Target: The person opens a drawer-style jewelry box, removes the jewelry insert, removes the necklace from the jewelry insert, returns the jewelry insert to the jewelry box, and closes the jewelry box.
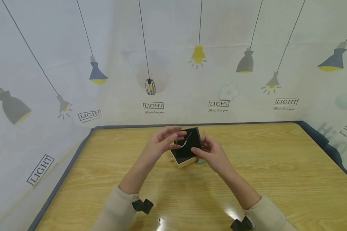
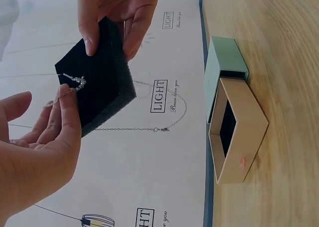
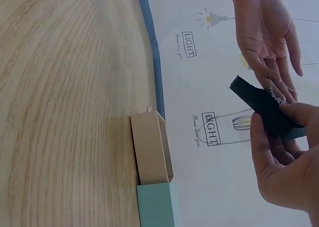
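Note:
My right hand [image 1: 214,155] grips a square black foam pad [image 2: 99,72] by one side, thumb on its face and fingers behind. A silver necklace [image 2: 80,81] with a cluster of sparkling stones lies across the pad's face. Behind the pad, its thin chain [image 2: 127,130] hangs down in a loop, the clasp showing at the bottom. Near the opposite edge is my left hand [image 1: 159,142], fingers nearly straight and thumb held apart. A stretch of the chain passes over its fingertips in the left wrist view.
Below the hands, a beige drawer box [image 2: 254,132] with a dark inside stands on the wooden table [image 1: 104,179], partly out of its mint green sleeve [image 2: 229,57]. A pinkish pull tab [image 2: 242,162] is on its front. A lamp-printed white cloth [image 1: 176,64] rises behind the table.

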### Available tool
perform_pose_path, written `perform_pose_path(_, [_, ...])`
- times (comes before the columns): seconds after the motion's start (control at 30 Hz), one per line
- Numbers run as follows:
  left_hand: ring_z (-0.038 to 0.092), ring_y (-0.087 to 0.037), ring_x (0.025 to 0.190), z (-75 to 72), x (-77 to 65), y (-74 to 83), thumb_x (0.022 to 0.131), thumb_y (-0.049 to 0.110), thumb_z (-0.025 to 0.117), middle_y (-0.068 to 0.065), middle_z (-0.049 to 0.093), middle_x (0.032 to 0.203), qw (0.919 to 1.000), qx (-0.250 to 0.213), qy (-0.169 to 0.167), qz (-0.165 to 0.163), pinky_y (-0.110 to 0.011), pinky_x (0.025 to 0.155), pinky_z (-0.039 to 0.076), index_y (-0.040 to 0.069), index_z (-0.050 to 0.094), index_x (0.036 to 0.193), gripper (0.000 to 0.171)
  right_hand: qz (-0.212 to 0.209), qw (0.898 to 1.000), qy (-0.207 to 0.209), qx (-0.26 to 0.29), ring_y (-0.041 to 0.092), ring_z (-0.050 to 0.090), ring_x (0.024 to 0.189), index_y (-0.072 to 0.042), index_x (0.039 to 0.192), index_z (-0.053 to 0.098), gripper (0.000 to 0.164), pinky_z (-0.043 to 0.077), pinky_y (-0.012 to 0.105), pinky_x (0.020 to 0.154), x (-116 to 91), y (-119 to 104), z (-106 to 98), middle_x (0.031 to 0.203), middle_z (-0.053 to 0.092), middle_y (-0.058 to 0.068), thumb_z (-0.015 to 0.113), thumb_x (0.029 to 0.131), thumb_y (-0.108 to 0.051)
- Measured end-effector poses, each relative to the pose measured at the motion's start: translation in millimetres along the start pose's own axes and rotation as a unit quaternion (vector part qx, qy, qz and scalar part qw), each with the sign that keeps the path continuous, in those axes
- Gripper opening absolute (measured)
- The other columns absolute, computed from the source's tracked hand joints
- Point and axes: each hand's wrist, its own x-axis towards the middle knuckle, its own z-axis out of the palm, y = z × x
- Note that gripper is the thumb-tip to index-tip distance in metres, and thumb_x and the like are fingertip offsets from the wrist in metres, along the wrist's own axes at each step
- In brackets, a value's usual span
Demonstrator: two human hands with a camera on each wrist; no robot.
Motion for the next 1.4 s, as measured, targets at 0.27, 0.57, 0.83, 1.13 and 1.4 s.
perform_pose_path(0.27, [0.054, -0.031, 0.133, 3.7, 3.2, -2.9, 0.105, 0.016, 0.049, -0.020, 0.056, 0.142, 0.9995, 0.014, -0.014, -0.024, -0.038, 0.101, 0.055, 0.004, 0.050, 0.142, 0.039, -0.035, 0.996, 0.017, -0.079, 0.015, 0.067, 0.093, 0.004, 0.106, 0.057, 0.022, 0.055, 0.023, 0.083, -2, 3, -3, 0.104, 0.070, 0.022, 0.070, 0.090, -0.006])
perform_pose_path(0.57, [0.059, -0.027, 0.125, 7.1, 2.7, -4.4, 0.103, 0.008, 0.052, -0.023, 0.058, 0.137, 0.9992, 0.015, -0.015, -0.033, -0.035, 0.095, 0.058, 0.003, 0.052, 0.140, 0.037, -0.061, 0.988, 0.023, -0.137, 0.020, 0.068, 0.098, -0.001, 0.104, 0.060, 0.021, 0.055, 0.032, 0.089, -5, 2, -6, 0.102, 0.070, 0.015, 0.072, 0.090, -0.009])
perform_pose_path(0.83, [0.062, -0.024, 0.122, 7.9, 1.5, -4.9, 0.101, 0.008, 0.056, -0.024, 0.058, 0.136, 0.9991, 0.021, -0.013, -0.034, -0.036, 0.095, 0.058, 0.002, 0.052, 0.140, 0.040, -0.071, 0.984, 0.026, -0.161, 0.026, 0.070, 0.099, -0.003, 0.103, 0.062, 0.020, 0.057, 0.028, 0.077, -5, 0, -2, 0.103, 0.070, 0.014, 0.074, 0.089, -0.010])
perform_pose_path(1.13, [0.066, -0.020, 0.113, 6.1, 2.4, -8.9, 0.098, 0.008, 0.061, -0.024, 0.061, 0.130, 0.9985, 0.041, -0.002, -0.035, -0.035, 0.091, 0.059, 0.001, 0.055, 0.135, 0.037, -0.081, 0.984, 0.004, -0.156, 0.022, 0.068, 0.091, -0.004, 0.107, 0.062, 0.022, 0.058, 0.022, 0.067, -6, 0, 2, 0.100, 0.070, 0.015, 0.074, 0.089, -0.008])
perform_pose_path(1.4, [0.067, -0.011, 0.100, 5.0, 2.3, -11.4, 0.096, 0.009, 0.064, -0.021, 0.066, 0.121, 0.9980, 0.046, 0.018, -0.039, -0.032, 0.085, 0.060, 0.000, 0.059, 0.127, 0.032, -0.096, 0.979, -0.009, -0.182, 0.021, 0.068, 0.092, -0.005, 0.108, 0.062, 0.021, 0.060, 0.021, 0.070, -7, -2, 6, 0.098, 0.070, 0.012, 0.073, 0.090, -0.008])
